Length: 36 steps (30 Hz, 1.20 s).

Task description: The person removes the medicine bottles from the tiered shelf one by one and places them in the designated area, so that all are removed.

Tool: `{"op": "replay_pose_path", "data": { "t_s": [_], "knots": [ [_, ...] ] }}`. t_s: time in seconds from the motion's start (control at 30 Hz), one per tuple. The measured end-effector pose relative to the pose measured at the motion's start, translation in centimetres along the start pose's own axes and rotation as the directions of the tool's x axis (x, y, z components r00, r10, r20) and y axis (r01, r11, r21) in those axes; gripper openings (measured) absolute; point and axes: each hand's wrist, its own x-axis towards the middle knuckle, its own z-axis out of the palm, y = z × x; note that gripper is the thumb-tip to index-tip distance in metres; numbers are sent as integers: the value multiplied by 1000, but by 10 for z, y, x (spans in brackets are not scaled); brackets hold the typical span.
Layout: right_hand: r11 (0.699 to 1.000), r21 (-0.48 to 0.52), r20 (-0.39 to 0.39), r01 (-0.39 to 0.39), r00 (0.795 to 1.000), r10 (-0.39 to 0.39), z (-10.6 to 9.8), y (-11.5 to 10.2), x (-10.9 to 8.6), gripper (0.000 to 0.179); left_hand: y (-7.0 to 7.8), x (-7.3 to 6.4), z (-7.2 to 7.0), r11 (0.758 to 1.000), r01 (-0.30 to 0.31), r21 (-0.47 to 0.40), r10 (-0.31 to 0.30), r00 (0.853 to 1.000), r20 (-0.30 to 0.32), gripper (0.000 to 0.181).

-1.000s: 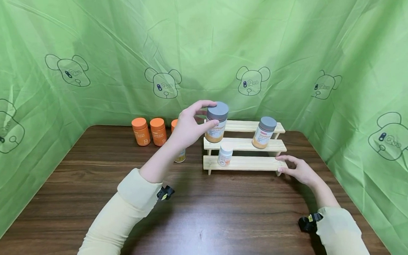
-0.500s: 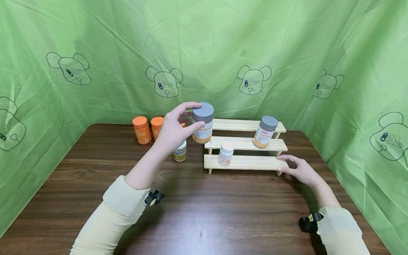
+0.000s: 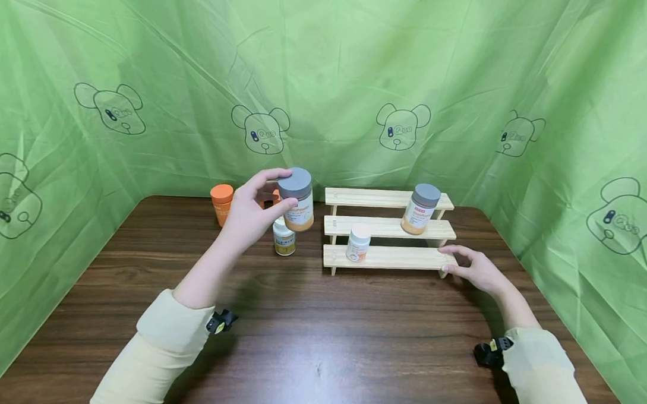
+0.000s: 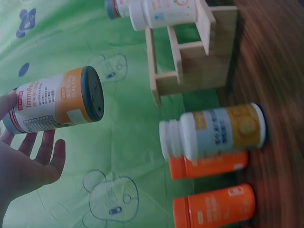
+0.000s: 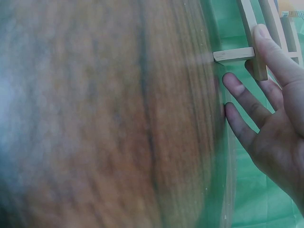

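Note:
My left hand (image 3: 251, 207) grips a supplement jar (image 3: 296, 200) by its grey cap, thumb in front and fingers behind. The jar is held in the air, left of the wooden tiered rack (image 3: 389, 258); its label and orange lower band show in the left wrist view. My right hand (image 3: 477, 271) pinches the right end of the rack's lowest shelf between thumb and forefinger, the other fingers spread in the right wrist view. A second grey-capped jar (image 3: 421, 209) stands at the right of the middle shelf. A small white bottle (image 3: 359, 243) stands at the left of the lowest shelf.
Left of the rack, a white bottle with a yellow label (image 3: 284, 238) stands on the dark wooden table (image 3: 318, 345). Orange bottles (image 3: 222, 201) stand farther back, partly hidden by my left hand. Green cloth (image 3: 319, 77) encloses the back and sides.
My left hand has carried the grey-capped jar leftward, away from the rack's left end and in front of the orange bottles. The right hand has stayed at the shelf end.

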Motion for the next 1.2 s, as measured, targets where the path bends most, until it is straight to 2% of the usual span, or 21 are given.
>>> {"op": "replay_pose_path", "data": {
  "t_s": [0.23, 0.4, 0.6, 0.73, 1.03, 1.2],
  "knots": [
    [1000, -1, 2, -2, 1000, 2, 0, 1, 0, 45, -8, -6, -14, 998, 50, 33, -50, 999, -6, 46],
    [1000, -29, 3, -12, 1000, 12, 0, 1, 1, 45, -16, -12, -22, 994, 71, 89, -70, 997, -14, 46],
    [1000, -26, 2, -6, 1000, 6, -2, -22, -5, 44, -31, -21, -29, 986, 99, 137, -96, 995, -30, 45],
    [999, -34, 1, 0, 1000, 0, -3, -31, -7, 43, -45, -26, -34, 984, 90, 152, -83, 995, -50, 45],
    [1000, -28, -6, -4, 1000, 4, 0, 1, 0, 44, -70, -36, -41, 981, 97, 166, -88, 994, -64, 46],
    [1000, -22, -2, -11, 1000, 11, 1, 5, 1, 45, -82, -38, -44, 975, 109, 193, -97, 993, -67, 44]
  ]
}}
